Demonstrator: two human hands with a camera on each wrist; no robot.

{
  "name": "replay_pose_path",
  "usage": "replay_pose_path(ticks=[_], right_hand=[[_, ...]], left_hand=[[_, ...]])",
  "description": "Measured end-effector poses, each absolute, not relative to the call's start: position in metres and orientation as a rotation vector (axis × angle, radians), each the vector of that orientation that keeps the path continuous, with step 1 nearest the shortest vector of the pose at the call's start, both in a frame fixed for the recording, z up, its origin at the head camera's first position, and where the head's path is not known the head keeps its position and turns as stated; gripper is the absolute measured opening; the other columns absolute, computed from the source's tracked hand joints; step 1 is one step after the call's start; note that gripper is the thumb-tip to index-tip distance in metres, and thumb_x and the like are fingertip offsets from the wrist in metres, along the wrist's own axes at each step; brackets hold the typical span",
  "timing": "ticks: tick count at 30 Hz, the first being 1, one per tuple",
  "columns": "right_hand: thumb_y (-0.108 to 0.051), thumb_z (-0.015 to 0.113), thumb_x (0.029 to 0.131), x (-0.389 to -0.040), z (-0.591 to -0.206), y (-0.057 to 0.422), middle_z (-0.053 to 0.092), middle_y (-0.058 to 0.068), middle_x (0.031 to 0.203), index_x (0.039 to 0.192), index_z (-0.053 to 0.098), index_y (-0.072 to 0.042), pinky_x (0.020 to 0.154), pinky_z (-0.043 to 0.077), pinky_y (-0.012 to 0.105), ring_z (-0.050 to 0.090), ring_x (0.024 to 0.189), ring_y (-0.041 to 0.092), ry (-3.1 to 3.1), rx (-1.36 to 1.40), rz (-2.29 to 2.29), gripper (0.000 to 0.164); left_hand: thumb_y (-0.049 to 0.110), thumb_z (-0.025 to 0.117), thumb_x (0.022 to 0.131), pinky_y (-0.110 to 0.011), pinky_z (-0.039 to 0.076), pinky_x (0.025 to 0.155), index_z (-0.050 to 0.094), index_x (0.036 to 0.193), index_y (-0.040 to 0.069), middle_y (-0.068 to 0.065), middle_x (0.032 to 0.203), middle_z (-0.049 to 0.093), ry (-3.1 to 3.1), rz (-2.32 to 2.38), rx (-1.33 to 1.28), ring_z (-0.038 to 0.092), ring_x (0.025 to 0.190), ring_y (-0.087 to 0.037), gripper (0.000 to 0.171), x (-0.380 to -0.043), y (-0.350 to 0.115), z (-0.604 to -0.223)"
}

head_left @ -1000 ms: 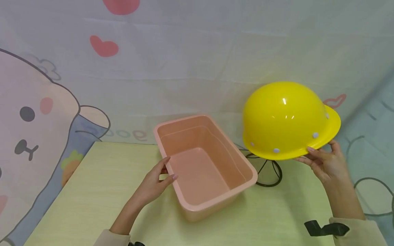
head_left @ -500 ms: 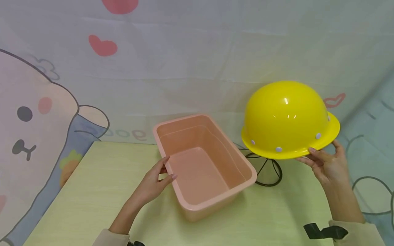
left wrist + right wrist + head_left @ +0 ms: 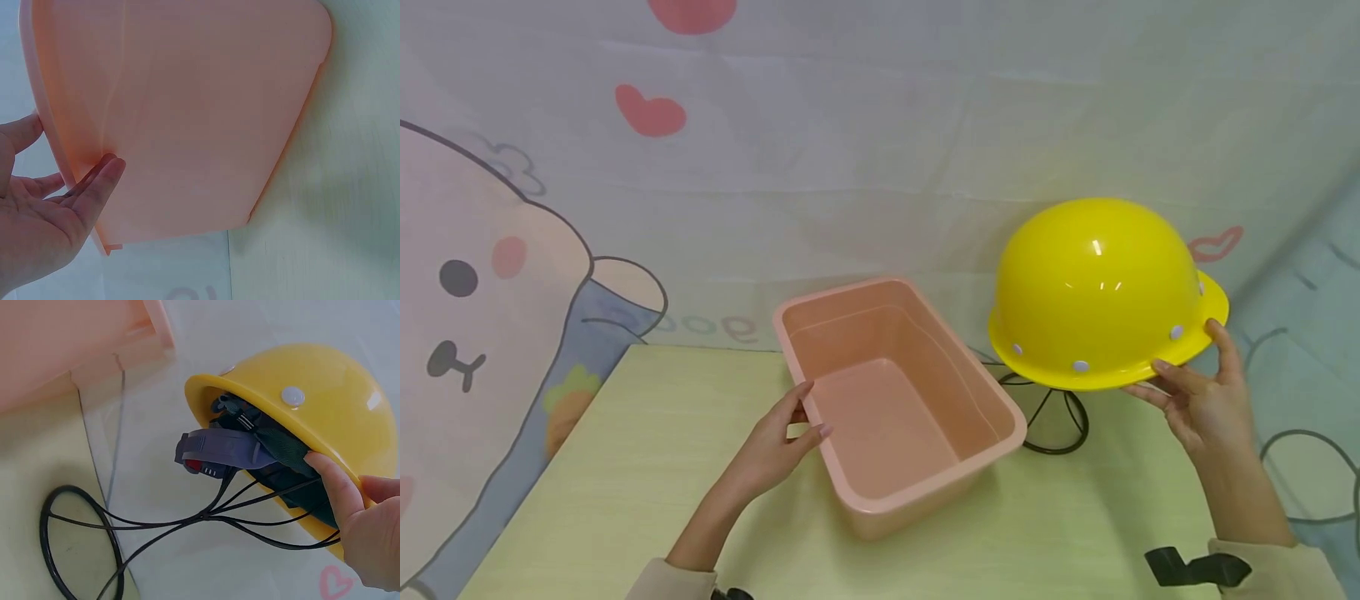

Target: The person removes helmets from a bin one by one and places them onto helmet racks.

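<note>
A yellow hard hat (image 3: 1097,292), dome up and brim to the right, is held above the table's back right by my right hand (image 3: 1206,408). The thumb and one finger lie on the brim's top, other fingers beneath. In the right wrist view, its dark inner webbing (image 3: 278,447) and grey headband (image 3: 225,447) show; thin black cords (image 3: 200,517) hang from it to a black ring (image 3: 47,544). Left of it, my left hand (image 3: 775,446) grips the near-left rim of a pink plastic basin (image 3: 887,425), fingers against the outer wall under the rim (image 3: 47,112).
The basin stands slanted on a pale yellow-green table (image 3: 692,450), with nothing inside. Behind the table hangs a printed cloth backdrop (image 3: 865,167) with hearts and a cartoon animal. Black straps (image 3: 1198,567) sit at the cuffs of light sleeves (image 3: 1270,567).
The hard hat has turned slightly and shifted a little right. One right finger has come up from below onto the brim's top. The left hand and basin look still.
</note>
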State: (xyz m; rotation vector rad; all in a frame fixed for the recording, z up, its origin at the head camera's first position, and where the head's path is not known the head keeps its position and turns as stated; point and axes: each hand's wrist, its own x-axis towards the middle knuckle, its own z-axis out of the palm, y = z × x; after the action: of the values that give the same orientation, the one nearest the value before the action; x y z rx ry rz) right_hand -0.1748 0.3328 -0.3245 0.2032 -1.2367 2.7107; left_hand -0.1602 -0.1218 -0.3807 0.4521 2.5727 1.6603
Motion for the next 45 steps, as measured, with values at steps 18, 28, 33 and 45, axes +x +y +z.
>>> replay_pose_path(ticks=[18,28,33,45], right_hand=[[0.023,0.050,0.081,-0.175,-0.316,0.340,0.067,0.018,0.086,0.135,0.017,-0.019,0.060,0.052,0.045,0.066,0.068,0.036,-1.573,0.158,2.531,0.075],[0.025,0.047,0.081,-0.175,-0.313,0.342,0.066,0.019,0.087,0.133,0.019,-0.019,0.060,0.052,0.048,0.065,0.071,0.038,-1.522,0.145,2.586,0.073],[0.027,0.045,0.081,-0.176,-0.312,0.345,0.065,0.019,0.090,0.133,0.019,-0.019,0.060,0.051,0.050,0.065,0.074,0.040,-1.484,0.138,2.629,0.074],[0.020,0.045,0.085,-0.175,-0.322,0.358,0.051,0.003,0.111,0.147,0.000,-0.029,0.079,0.048,0.045,0.063,0.091,0.034,-1.277,-0.088,2.833,0.091]], left_hand=[[0.016,0.060,0.090,-0.039,0.049,0.083,0.026,0.140,-0.005,-0.015,0.115,0.053,2.570,1.658,0.458,0.049,0.110,-0.029,0.064,-0.161,-0.121,-0.382],[0.017,0.060,0.090,-0.039,0.049,0.084,0.025,0.140,-0.004,-0.014,0.116,0.053,2.565,1.663,0.447,0.049,0.111,-0.028,0.065,-0.160,-0.120,-0.381],[0.018,0.060,0.090,-0.039,0.049,0.083,0.025,0.140,-0.004,-0.014,0.116,0.053,2.567,1.663,0.435,0.049,0.111,-0.028,0.065,-0.160,-0.121,-0.380],[0.018,0.061,0.089,-0.038,0.048,0.084,0.025,0.141,-0.004,-0.013,0.115,0.053,2.580,1.634,0.418,0.049,0.111,-0.028,0.066,-0.159,-0.121,-0.381]])
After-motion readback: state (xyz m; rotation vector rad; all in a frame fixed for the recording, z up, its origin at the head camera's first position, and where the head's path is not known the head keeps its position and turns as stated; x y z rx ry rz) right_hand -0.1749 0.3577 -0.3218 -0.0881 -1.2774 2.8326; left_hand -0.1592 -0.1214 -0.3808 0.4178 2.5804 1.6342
